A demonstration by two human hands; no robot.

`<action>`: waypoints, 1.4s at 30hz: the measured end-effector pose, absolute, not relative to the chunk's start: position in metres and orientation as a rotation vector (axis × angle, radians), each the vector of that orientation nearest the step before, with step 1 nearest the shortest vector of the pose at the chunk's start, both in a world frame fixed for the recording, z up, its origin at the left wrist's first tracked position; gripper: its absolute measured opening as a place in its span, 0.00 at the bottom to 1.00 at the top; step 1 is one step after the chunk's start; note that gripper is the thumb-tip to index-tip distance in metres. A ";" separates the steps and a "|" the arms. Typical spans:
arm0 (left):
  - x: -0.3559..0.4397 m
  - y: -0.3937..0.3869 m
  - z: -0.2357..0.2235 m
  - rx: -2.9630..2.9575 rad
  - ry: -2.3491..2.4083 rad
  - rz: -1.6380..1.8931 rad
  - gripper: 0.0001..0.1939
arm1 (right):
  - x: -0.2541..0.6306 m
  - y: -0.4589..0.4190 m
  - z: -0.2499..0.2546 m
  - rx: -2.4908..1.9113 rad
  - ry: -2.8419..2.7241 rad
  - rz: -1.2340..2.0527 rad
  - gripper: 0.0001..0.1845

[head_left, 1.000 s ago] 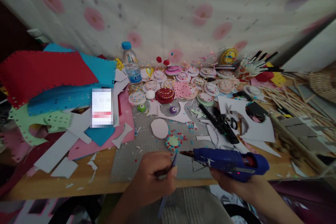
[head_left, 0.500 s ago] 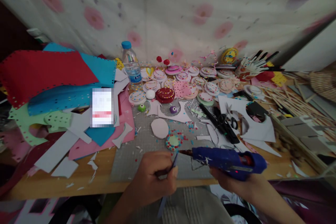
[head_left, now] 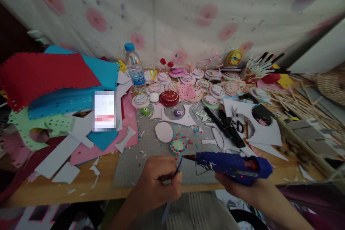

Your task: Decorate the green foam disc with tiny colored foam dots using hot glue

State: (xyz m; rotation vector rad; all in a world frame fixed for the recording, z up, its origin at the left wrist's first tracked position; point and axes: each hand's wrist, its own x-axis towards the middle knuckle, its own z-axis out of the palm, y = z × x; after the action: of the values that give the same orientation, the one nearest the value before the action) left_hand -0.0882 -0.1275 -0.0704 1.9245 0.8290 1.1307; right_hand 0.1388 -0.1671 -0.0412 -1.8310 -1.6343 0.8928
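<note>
Dozens of craft pieces [head_left: 169,97] crowd a table [head_left: 104,186]; the right hand's [head_left: 242,187] fingers wrap a blue glue gun [head_left: 223,164], the left hand's [head_left: 159,179] pinch a slim, tweezer-like tool [head_left: 179,166] below a dot-rimmed green disc [head_left: 177,146]. Steady wrists and tiny beads should serve best; the nozzle [head_left: 190,157] sits slightly nearer the tool's tip than a second earlier.

Craft workspace; cutting mat [head_left: 129,169], foam sheets [head_left: 51,75], scissors [head_left: 234,120].
</note>
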 end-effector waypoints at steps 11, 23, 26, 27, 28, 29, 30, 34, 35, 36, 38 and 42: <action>-0.090 -0.127 -0.070 1.953 0.847 1.091 0.18 | 0.138 -0.169 -0.043 -1.797 -1.631 0.820 0.11; -0.089 -0.127 -0.067 1.981 0.860 1.082 0.18 | 0.140 -0.169 -0.048 -1.774 -1.642 0.809 0.10; -0.089 -0.127 -0.068 1.993 0.863 1.083 0.18 | 0.139 -0.169 -0.047 -1.761 -1.615 0.824 0.10; -0.089 -0.127 -0.068 1.994 0.863 1.083 0.18 | 0.139 -0.169 -0.046 -1.760 -1.613 0.822 0.10; -0.089 -0.127 -0.068 1.996 0.860 1.086 0.18 | 0.138 -0.169 -0.046 -1.763 -1.615 0.815 0.10; -0.089 -0.126 -0.068 1.996 0.860 1.088 0.18 | 0.138 -0.169 -0.046 -1.766 -1.619 0.809 0.10; -0.089 -0.126 -0.068 1.996 0.860 1.089 0.18 | 0.138 -0.169 -0.046 -1.767 -1.623 0.804 0.11; -0.089 -0.126 -0.067 2.001 0.864 1.087 0.18 | 0.138 -0.168 -0.046 -1.736 -1.637 0.799 0.09; -0.089 -0.126 -0.067 1.999 0.866 1.086 0.18 | 0.138 -0.168 -0.046 -1.728 -1.636 0.802 0.09; -0.089 -0.126 -0.066 1.996 0.867 1.085 0.18 | 0.138 -0.168 -0.046 -1.727 -1.632 0.803 0.09; -0.089 -0.126 -0.066 1.992 0.871 1.085 0.18 | 0.139 -0.168 -0.046 -1.727 -1.632 0.802 0.10; -0.089 -0.126 -0.067 1.982 0.870 1.092 0.18 | 0.138 -0.168 -0.047 -1.746 -1.625 0.814 0.08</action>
State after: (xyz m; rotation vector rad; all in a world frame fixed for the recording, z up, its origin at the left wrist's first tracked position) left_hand -0.0889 -0.1257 -0.0673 1.9821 0.8703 1.0923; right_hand 0.1384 -0.1684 -0.0471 -1.7461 -1.6251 0.8135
